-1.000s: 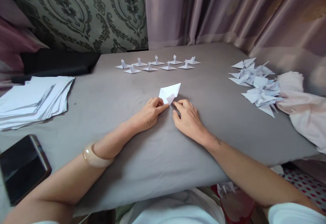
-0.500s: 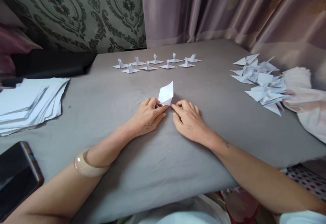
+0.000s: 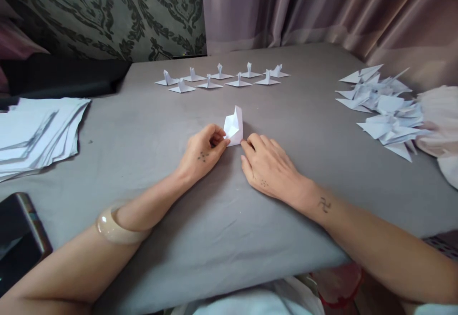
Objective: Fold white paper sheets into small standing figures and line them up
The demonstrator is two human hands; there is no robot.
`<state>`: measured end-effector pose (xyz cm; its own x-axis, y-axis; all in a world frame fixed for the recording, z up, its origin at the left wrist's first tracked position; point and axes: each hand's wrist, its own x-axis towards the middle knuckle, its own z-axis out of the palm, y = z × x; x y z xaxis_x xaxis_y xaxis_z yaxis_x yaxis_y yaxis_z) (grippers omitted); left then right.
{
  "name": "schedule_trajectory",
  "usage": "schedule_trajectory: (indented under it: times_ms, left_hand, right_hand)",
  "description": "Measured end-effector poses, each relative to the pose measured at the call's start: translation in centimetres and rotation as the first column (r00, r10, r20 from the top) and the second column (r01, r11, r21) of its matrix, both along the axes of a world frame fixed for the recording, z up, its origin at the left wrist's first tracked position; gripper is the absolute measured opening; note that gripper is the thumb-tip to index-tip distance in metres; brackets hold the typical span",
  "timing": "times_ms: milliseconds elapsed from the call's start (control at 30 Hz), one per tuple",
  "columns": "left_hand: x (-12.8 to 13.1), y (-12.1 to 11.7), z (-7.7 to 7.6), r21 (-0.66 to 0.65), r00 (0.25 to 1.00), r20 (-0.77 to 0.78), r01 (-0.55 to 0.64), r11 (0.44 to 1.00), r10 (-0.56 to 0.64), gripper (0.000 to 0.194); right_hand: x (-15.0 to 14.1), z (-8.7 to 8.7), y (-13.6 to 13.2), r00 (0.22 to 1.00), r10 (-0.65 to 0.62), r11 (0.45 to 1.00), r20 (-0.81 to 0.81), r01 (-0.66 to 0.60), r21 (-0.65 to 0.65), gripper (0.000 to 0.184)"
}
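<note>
A small folded white paper (image 3: pixel 234 128) stands partly raised on the grey cloth, its upper part opened into creased flaps. My left hand (image 3: pixel 205 147) pinches its lower left edge between thumb and curled fingers. By the lower right corner rests my right hand (image 3: pixel 266 162), index fingertip at the paper or just beside it. The right thumb lies apart from that index finger, with nothing seen between them. Beyond the hands, several folded paper figures (image 3: pixel 238 81) with upright points stand in two rows.
A stack of white paper sheets (image 3: pixel 39 133) lies at left, with a dark phone (image 3: pixel 21 238) nearer me. Several pointed folded papers (image 3: pixel 390 110) are heaped at right beside a pale cloth (image 3: pixel 438 119). Black fabric (image 3: pixel 67 74) lies at the back left.
The paper has turned slightly and its upper flaps have opened. My left hand has lifted a little and rolled on its side; the right fingertip has eased off the lower edge. The view has shifted slightly.
</note>
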<state>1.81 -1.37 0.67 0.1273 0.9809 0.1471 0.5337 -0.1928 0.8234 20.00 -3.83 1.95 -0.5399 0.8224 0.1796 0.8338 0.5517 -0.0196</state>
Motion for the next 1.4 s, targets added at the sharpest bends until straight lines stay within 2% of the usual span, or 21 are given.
schedule_trajectory:
  times_ms: [67,233,333,633,967,1400]
  left_hand:
    - [0.1,0.2,-0.1,-0.017,1.000,0.001,-0.011,1.000,0.011,0.011]
    - [-0.1,0.0,-0.1,-0.014,0.999,0.014,-0.036,0.999,0.036,0.011]
    - [-0.1,-0.1,-0.1,-0.013,0.999,0.024,-0.041,0.999,0.041,0.010]
    - [-0.2,-0.2,0.2,-0.029,0.997,0.039,-0.063,0.998,0.064,0.007]
    - [-0.3,-0.2,0.5,-0.103,0.991,0.104,-0.076,0.992,0.087,0.009]
    - [-0.8,0.0,0.2,-0.112,0.994,0.069,-0.081,0.990,0.089,0.012]
  right_hand:
    - [0.2,-0.2,0.3,0.999,0.026,1.000,-0.027,-0.026,-0.005,0.031]
    - [0.7,-1.2,0.8,0.973,0.072,0.997,-0.218,-0.076,-0.009,0.032]
    - [0.8,-1.5,0.8,0.961,0.102,0.994,-0.257,-0.106,-0.004,0.033]
    - [0.6,-1.1,0.8,0.966,0.136,0.990,-0.220,-0.142,-0.012,0.032]
    - [0.5,-1.0,0.8,0.977,0.129,0.991,-0.168,-0.133,-0.015,0.034]
    - [0.5,-1.0,1.0,0.969,0.146,0.986,-0.197,-0.158,-0.049,0.039]
